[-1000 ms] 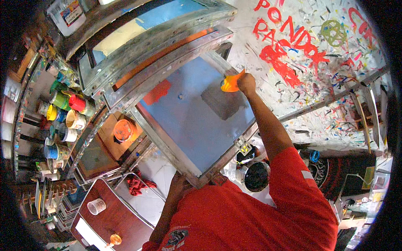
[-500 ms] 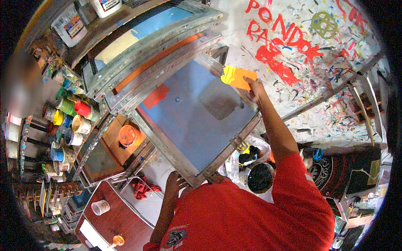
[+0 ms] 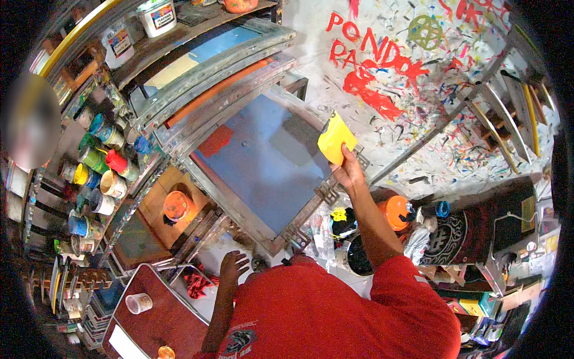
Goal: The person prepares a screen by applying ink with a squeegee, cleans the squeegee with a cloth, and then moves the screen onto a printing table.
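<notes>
A flat, flexible card (image 3: 338,137) is pinched in my right hand (image 3: 350,170), which is raised over the right edge of the screen-printing frame (image 3: 224,206). Yellow ink seems to cover the card's visible face, with a dark mark at its far corner. Inside the frame is blue mesh (image 3: 251,173), bearing a red patch (image 3: 216,141) at its left and a darker grey rectangle at its far right. Just left of the frame's near corner, my left hand (image 3: 233,264) hangs with its fingers stretched and nothing in it.
More screen frames (image 3: 203,60) stand behind. Paint tubs (image 3: 113,184) line a rack at left, near an orange bucket (image 3: 176,205). A brown table (image 3: 161,329) with a plastic cup (image 3: 139,303) is at lower left. Another orange bucket (image 3: 393,212) and a dark tub (image 3: 359,254) stand right.
My right hand has drawn the card nearer and turned it; its orange face no longer shows, a yellow one does. My left hand has moved slightly left, off the frame's corner. The view has shifted.
</notes>
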The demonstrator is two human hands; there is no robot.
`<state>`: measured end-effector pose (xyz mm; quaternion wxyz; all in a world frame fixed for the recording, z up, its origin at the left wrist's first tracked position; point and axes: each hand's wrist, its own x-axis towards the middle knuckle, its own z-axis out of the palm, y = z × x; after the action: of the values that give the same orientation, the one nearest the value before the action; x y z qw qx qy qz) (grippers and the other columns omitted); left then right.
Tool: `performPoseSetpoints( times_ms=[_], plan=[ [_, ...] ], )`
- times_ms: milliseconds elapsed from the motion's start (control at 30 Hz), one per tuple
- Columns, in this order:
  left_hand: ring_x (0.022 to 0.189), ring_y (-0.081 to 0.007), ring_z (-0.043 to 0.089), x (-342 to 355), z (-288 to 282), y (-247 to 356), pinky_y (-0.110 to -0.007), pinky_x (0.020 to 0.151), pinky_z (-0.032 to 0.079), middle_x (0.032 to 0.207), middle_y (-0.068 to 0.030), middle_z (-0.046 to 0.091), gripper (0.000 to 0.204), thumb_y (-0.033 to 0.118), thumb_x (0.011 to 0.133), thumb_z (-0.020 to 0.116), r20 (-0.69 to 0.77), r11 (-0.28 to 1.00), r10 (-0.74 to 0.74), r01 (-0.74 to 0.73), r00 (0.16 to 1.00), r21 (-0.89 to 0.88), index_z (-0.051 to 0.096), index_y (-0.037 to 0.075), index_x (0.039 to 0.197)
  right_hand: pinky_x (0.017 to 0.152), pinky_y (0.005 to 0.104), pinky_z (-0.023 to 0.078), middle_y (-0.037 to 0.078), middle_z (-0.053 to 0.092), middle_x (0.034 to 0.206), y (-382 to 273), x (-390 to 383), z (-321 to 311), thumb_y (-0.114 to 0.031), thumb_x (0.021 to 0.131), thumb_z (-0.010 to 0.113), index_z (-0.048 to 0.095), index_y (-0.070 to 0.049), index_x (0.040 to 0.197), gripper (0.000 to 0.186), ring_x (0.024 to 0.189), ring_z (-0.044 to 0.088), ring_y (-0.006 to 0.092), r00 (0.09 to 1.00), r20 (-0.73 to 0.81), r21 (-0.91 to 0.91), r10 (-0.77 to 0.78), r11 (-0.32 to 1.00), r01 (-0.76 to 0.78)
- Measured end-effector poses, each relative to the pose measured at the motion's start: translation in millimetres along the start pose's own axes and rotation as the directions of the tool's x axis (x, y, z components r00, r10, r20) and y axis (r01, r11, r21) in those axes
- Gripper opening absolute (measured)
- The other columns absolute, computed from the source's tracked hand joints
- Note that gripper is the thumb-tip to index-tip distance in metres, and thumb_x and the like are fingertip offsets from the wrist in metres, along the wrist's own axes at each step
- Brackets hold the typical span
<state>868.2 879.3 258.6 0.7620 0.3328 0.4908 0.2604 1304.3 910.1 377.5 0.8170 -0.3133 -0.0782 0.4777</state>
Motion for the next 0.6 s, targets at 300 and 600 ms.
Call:
performPoseSetpoints(
  times_ms=[300, 600],
  plan=[
    [0.086, -0.0254, 0.06, -28.7, -37.1, -32.9, -0.035, 0.07, 0.05, 0.104, -0.0131, 0.057, 0.031, 0.026, 0.088, 0.049, -0.016, 0.991, 0.088, -0.089, 0.996, -0.104, 0.045, 0.007, 0.112, 0.045, 0.0176, 0.044, 0.003, 0.061, 0.075, 62.6, -84.9, 45.1, -0.016, 0.086, 0.052, 0.059, -0.005, 0.091, 0.014, 0.06, 0.059, 0.0108, 0.747, 0.648, 0.633, 0.153, 0.437, -0.639],
    [0.082, -0.0185, 0.054, -103.8, -40.0, -139.2, -0.033, 0.068, 0.045, 0.095, -0.0074, 0.055, 0.025, 0.025, 0.089, 0.049, -0.068, 0.909, 0.152, -0.167, 0.986, -0.383, 0.048, 0.005, 0.103, 0.049, 0.0215, 0.044, 0.002, 0.061, 0.075, 133.8, -217.8, 92.4, -0.022, 0.091, 0.042, 0.056, -0.007, 0.089, 0.02, 0.06, 0.059, 0.011, 0.42, 0.771, 0.416, 0.479, 0.12, -0.901]
  ],
)
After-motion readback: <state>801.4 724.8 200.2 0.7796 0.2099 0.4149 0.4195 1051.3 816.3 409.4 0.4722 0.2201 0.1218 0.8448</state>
